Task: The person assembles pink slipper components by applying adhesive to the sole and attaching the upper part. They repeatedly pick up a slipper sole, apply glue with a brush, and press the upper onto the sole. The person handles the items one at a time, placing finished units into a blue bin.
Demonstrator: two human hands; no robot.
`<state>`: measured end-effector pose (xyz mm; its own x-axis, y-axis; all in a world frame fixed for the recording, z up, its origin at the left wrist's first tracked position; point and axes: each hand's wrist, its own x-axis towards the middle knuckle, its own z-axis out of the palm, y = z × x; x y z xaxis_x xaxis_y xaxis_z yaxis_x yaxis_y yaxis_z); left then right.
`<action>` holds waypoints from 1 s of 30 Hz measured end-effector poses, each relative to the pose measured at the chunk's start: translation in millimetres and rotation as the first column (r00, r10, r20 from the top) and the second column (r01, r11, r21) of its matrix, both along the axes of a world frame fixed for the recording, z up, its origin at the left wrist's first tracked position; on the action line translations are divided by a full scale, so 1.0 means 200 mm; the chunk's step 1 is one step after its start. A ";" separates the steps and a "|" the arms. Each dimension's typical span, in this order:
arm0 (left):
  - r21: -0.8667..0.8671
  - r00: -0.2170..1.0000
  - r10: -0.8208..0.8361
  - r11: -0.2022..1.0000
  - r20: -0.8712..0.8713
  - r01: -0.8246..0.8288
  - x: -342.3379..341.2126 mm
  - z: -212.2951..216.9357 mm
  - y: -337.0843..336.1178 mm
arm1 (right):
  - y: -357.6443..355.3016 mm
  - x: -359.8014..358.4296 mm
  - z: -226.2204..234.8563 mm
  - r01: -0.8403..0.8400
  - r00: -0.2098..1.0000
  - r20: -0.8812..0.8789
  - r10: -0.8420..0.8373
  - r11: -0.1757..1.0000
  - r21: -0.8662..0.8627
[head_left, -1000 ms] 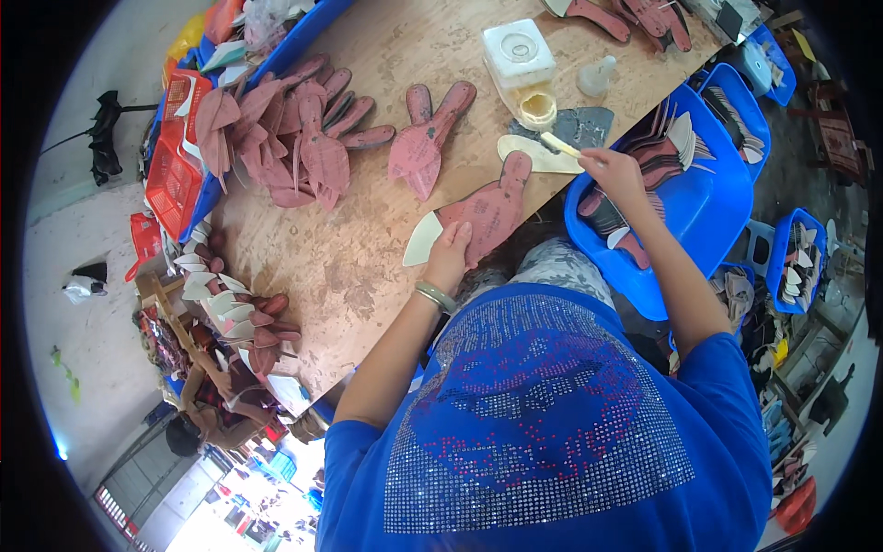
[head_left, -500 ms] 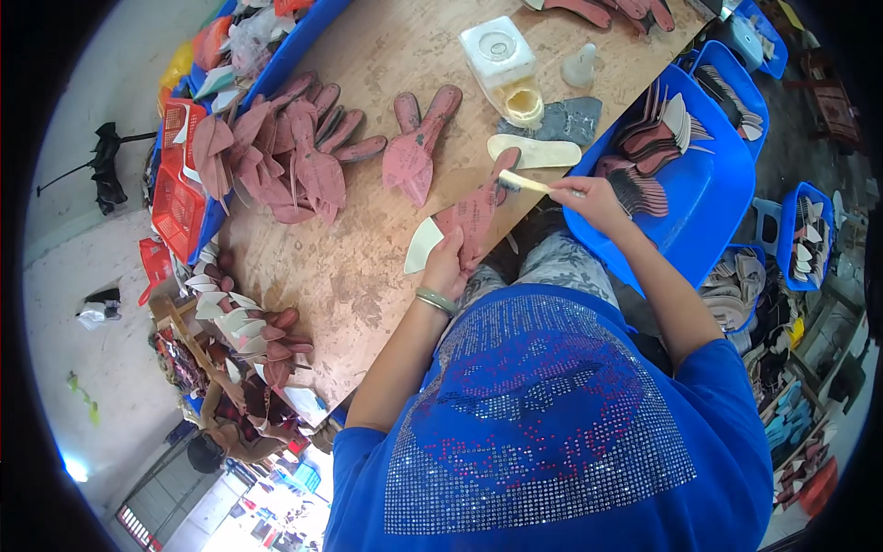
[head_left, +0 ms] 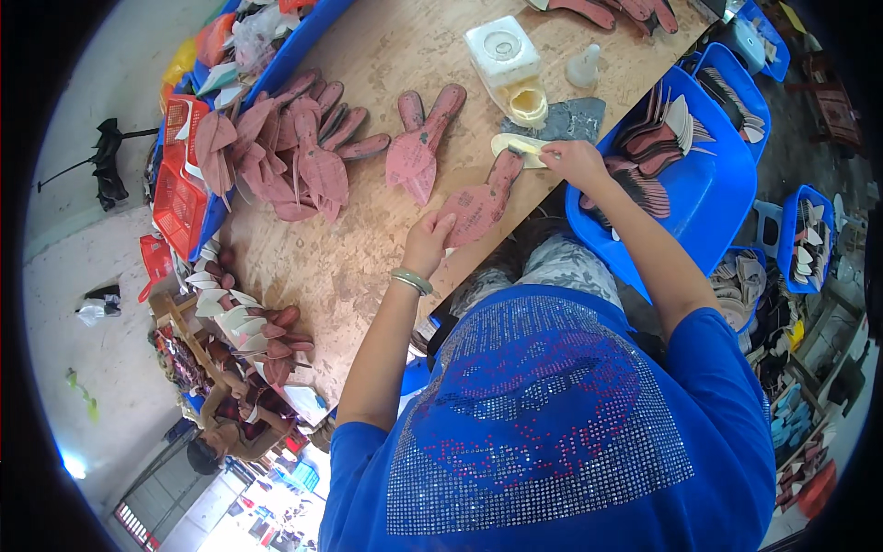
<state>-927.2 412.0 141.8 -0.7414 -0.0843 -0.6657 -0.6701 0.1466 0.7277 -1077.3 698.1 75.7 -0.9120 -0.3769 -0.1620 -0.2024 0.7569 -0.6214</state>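
Observation:
My left hand (head_left: pixel 429 245) pinches the wide end of a reddish insole (head_left: pixel 474 212) over the near edge of the wooden table (head_left: pixel 359 248). The insole's narrow heel end points away to the right. My right hand (head_left: pixel 577 164) grips a brush (head_left: pixel 531 148), and its bristles touch the dark-edged tip of that heel. Just behind the brush lies a cream sole-shaped piece (head_left: pixel 501 141), partly covered by my right hand. Beyond it are a white container with an open yellowish mouth (head_left: pixel 526 103) and a dark grey slab (head_left: pixel 575 118).
Piles of reddish insoles (head_left: pixel 317 166) and a smaller stack (head_left: pixel 418 156) lie on the table. A translucent bottle (head_left: pixel 583 66) stands at the back. Right of the table, a blue basin (head_left: pixel 685 193) holds more sole pieces. Another person (head_left: pixel 235 419) sits at lower left.
The insole has shifted, and the pale piece at its wide end no longer shows. My left hand moved up and left; my right hand moved slightly up and left, bringing the brush to the heel tip.

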 end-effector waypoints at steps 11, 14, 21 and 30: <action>-0.363 0.971 -0.145 0.929 -0.189 0.068 0.05 -0.04 0.08 | -0.10 0.25 0.38 -0.131 0.983 0.088 0.162 0.949 -0.287; -0.395 0.969 -0.153 0.916 -0.192 0.066 0.06 -0.03 0.10 | -0.17 0.29 0.45 -0.159 0.979 0.058 0.193 0.918 -0.364; -0.451 0.972 -0.145 0.891 -0.187 0.046 0.07 -0.03 0.10 | -0.09 0.19 0.24 -0.082 0.986 0.132 0.104 0.983 -0.162; -0.361 0.891 -0.153 0.933 -0.426 -0.012 0.09 -0.05 0.12 | 0.04 0.05 0.04 -0.002 1.000 -0.002 0.002 0.997 0.077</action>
<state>-910.0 435.7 132.1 -0.9615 -0.1824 -0.2057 -0.2694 0.4771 0.8365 -1066.6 705.9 84.6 -0.9116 -0.3654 -0.1884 -0.2057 0.8021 -0.5606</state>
